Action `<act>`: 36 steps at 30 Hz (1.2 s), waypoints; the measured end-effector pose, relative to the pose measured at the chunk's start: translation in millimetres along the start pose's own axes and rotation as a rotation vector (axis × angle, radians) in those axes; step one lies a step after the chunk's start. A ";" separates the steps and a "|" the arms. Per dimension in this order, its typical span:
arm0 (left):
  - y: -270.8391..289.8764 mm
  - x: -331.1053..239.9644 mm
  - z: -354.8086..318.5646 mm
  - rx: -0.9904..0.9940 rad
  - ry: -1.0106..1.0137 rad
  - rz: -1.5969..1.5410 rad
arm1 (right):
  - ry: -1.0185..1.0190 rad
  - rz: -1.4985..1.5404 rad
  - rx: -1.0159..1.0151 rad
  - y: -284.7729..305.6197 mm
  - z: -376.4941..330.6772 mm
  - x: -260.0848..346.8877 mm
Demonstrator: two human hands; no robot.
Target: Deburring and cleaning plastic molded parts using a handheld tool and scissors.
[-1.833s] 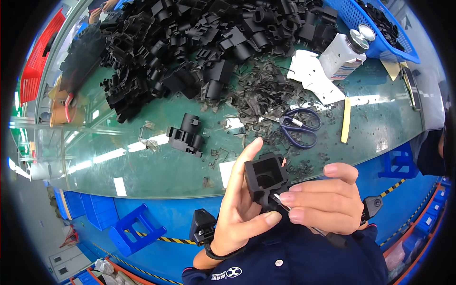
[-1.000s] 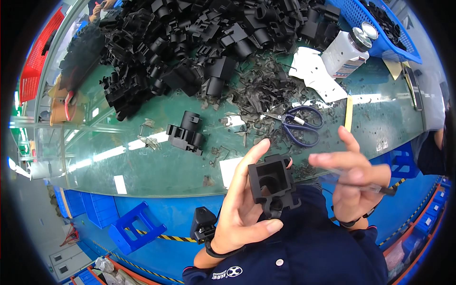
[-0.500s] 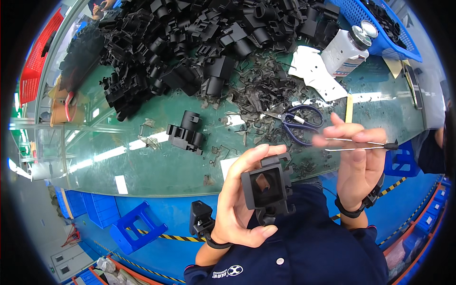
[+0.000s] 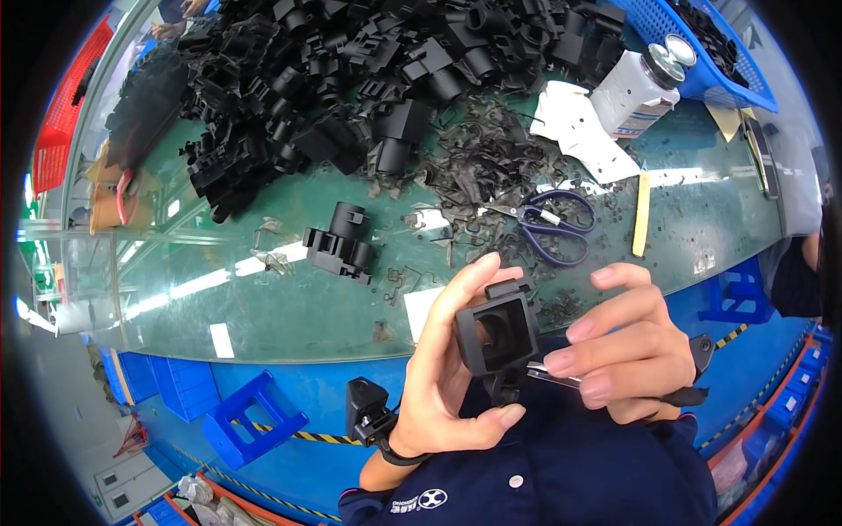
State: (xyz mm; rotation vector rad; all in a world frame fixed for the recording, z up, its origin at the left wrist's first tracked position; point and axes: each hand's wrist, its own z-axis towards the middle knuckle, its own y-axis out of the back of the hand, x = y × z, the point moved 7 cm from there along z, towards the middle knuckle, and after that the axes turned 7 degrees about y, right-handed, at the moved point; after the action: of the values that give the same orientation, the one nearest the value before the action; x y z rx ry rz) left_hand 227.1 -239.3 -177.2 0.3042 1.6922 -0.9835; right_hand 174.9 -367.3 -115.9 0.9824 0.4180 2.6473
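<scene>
My left hand (image 4: 438, 394) is wrapped round a black plastic housing (image 4: 466, 344), whose square opening faces up. Between the fingers of my right hand (image 4: 640, 351) is a pair of metal tweezers (image 4: 554, 375) with a dark end. The tweezer tips reach the lower right side of the housing, by its small clips; whether they grip anything cannot be made out. On the green table lies another black housing (image 4: 338, 245), to the left of my hands. Dark-handled scissors (image 4: 554, 230) rest just beyond my hands.
A large heap of black plastic parts (image 4: 351, 79) fills the far side. Dark trimmed scraps (image 4: 478, 153) lie before it. Farther right are a white cloth (image 4: 579, 131), a white bottle (image 4: 631, 92), a blue basket (image 4: 719, 79) and a yellow strip (image 4: 643, 215).
My right hand has come down and left, turning the tweezers so their tips meet the housing. The housing has tilted slightly in my left hand.
</scene>
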 end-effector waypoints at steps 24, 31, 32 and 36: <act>17.2 -21.1 -21.8 -0.369 -0.322 0.406 | -0.143 0.178 -0.127 -6.9 -6.5 -2.1; 16.1 -22.4 -22.0 -0.594 -0.279 0.394 | -0.132 0.066 -0.043 -17.2 4.4 8.2; 15.3 -24.3 -22.6 -0.598 -0.296 0.437 | -0.088 -0.019 -0.069 -18.1 5.9 14.0; 13.6 -27.9 -24.0 -0.701 -0.285 0.394 | 0.082 -0.298 -0.137 -24.2 8.9 26.7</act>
State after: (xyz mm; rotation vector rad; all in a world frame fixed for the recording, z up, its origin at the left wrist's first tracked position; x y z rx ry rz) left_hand 229.8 -205.7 -157.3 0.0210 1.5273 -0.1068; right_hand 165.4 -334.0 -102.6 0.7108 0.3636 2.4151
